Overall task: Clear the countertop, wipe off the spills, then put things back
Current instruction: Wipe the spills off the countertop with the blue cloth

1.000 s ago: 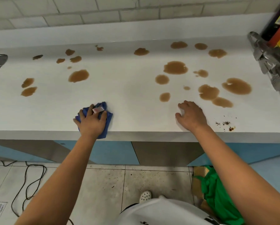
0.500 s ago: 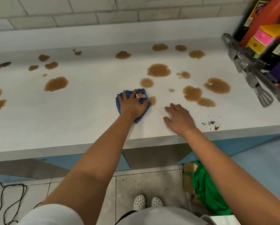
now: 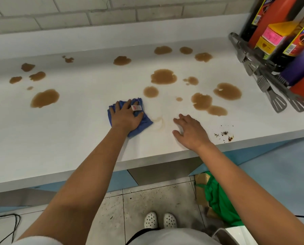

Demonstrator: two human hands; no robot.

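Blue microfibre cloth (image 3: 138,121) flat on white worktop (image 3: 77,138), near front edge, pinned under left hand (image 3: 125,115) with fingers spread straight, grip not closed round it. Faint brown smear (image 3: 159,123) just right of cloth. Right hand (image 3: 191,132) palm-down on bare worktop, fingers relaxed, holding nothing. Brown spills (image 3: 163,76) scattered across rear and right. Dark crumbs (image 3: 224,134) near front edge. Metal tongs (image 3: 264,82) and bottles (image 3: 274,32) at far right.
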